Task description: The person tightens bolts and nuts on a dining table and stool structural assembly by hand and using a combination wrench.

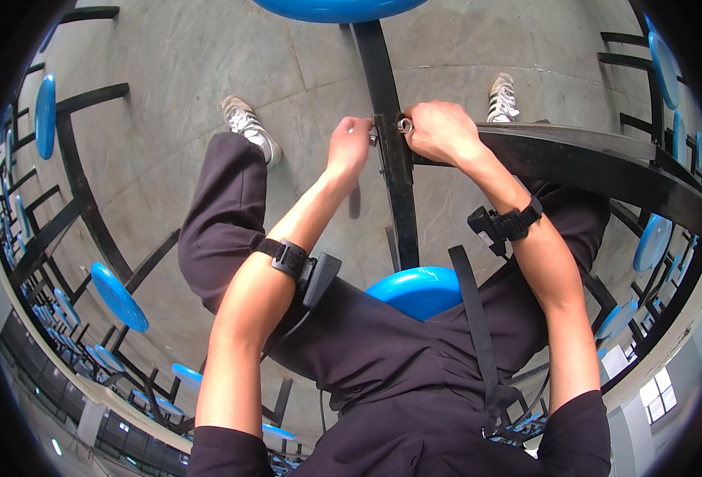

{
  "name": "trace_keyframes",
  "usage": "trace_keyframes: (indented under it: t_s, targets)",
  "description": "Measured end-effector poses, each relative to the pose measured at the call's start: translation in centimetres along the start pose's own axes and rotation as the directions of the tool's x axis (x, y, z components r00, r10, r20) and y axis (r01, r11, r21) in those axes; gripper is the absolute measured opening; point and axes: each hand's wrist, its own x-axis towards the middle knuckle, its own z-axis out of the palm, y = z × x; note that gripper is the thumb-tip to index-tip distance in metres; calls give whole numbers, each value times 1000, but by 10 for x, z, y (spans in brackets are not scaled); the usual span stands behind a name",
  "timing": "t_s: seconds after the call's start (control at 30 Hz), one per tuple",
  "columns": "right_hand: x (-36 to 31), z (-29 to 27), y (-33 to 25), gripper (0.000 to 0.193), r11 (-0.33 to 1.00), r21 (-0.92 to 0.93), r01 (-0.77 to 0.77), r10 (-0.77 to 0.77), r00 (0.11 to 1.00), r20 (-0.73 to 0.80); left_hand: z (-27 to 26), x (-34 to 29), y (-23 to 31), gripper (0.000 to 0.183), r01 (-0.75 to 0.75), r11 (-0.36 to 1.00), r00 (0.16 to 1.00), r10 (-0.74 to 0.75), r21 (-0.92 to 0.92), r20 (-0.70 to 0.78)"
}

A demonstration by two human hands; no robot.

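My left hand (349,146) is closed at the left side of a black metal beam (399,203), its fingertips pressed against it. Just below those fingertips a small shiny metal piece (373,141) shows, perhaps a bolt end or nut. What the left fingers pinch is hidden. On the beam's other side, my right hand (444,132) is curled round a metal tool with a round hollow end (405,126). That end sits close to the beam's right face; most of the tool is covered by my fingers.
The beam joins a blue round seat (418,291) between my legs and another blue seat (343,8) ahead. A wide black-edged bar (573,155) runs off to the right above my leg. Rows of similar blue seats (120,297) on black frames stand on the grey floor (184,71).
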Motion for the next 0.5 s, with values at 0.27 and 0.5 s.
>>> trace_keyframes:
  t_s: [0.27, 0.5]
  targets:
    - [0, 1, 2, 23, 1000, -14, 28, -28, 1000, -12, 0, -2, 3, 31, 3, 998, 998, -6, 55, 56]
    - [-1, 0, 2, 28, 1000, -4, 17, -17, 1000, -9, 1, -9, 15, 28, 129, 986, 990, -122, -106, 70]
